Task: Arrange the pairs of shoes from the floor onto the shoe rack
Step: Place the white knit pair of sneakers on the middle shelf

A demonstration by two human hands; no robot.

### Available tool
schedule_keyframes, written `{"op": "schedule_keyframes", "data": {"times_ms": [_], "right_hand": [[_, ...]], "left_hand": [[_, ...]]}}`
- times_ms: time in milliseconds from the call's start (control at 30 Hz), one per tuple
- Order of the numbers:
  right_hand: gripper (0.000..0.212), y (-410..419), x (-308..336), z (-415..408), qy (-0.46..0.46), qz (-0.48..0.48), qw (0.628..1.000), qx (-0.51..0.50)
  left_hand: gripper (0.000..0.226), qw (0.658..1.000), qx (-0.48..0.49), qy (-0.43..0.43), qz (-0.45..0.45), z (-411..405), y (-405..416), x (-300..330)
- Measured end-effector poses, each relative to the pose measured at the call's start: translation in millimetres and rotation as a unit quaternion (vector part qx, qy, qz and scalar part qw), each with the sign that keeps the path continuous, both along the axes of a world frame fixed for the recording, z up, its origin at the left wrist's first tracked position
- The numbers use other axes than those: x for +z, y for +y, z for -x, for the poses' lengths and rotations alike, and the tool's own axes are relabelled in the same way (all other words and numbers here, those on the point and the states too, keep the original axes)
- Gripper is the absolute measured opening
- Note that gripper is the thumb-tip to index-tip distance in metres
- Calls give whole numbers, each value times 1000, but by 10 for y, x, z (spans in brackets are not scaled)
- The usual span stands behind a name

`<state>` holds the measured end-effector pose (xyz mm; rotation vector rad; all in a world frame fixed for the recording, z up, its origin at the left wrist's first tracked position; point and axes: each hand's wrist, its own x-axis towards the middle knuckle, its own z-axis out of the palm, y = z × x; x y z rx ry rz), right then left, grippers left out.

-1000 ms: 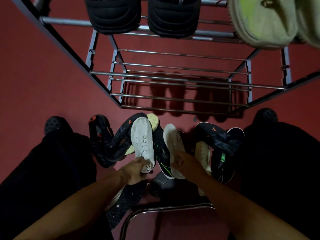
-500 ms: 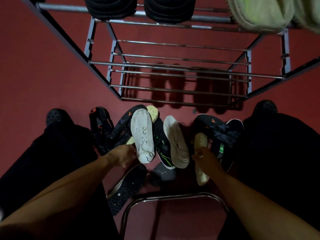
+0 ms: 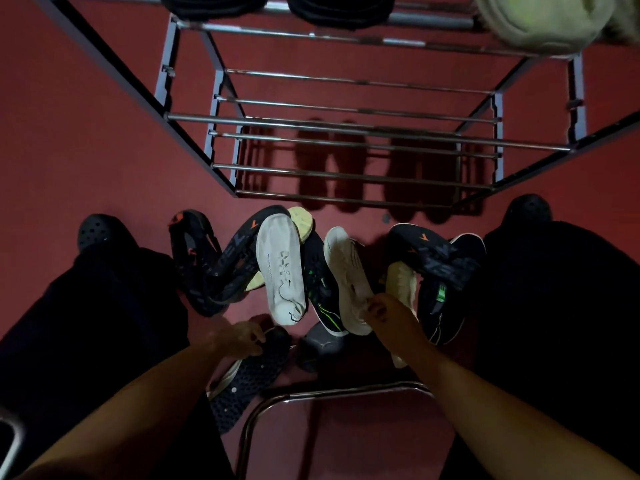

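Shoes heaped on the red floor [image 3: 86, 140] just before the shoe rack [image 3: 346, 133]: two white soles turned up, smooth and long [image 3: 282, 268] [image 3: 348, 282]; black trainers with green marks between them [image 3: 320, 292]; strapped black sandals with orange chevrons at left [image 3: 221, 268] and right [image 3: 433, 254]. Left hand [image 3: 239, 336] curls round the heel of a black shoe with a studded, dimpled sole [image 3: 247, 375]. Right hand [image 3: 388, 313] pinches the heel end of the right white sole. Rack is thin chrome rods in a grey frame; its top rods carry dark slippers [image 3: 339, 8] and a fuzzy pale-green pair [image 3: 540, 19]. Bent chrome tube [image 3: 311, 393] near the forearms.
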<state>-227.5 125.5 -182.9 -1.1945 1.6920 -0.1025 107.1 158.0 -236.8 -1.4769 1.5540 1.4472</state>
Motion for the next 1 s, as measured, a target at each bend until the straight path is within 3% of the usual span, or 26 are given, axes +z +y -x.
{"op": "schedule_keyframes", "data": {"times_ms": [333,433,500,633,767,933,1000], "right_hand": [[34,-266,-30,-167,-11,14,998,53],[34,-293,19,-154,-16,42,997,69],[32,-320,52,-175,-5,69,995,76],[32,-390,161,-288,-21,62,997,49],[36,-482,358,-468,-114,-35,993,8],[92,-456,451,-644,-239,-126,962,26],[86,-456,481,-717,-262,-108,959,-8]], "left_hand": [[38,993,29,40,-105,88,223,18],[23,997,-25,79,-5,175,298,99],[18,990,35,134,41,194,281,166],[12,973,105,207,-21,230,-85,505],[12,953,192,230,42,359,-569,893],[11,883,401,216,111,574,-1082,1250],[12,867,441,211,101,660,-1225,1337]]}}
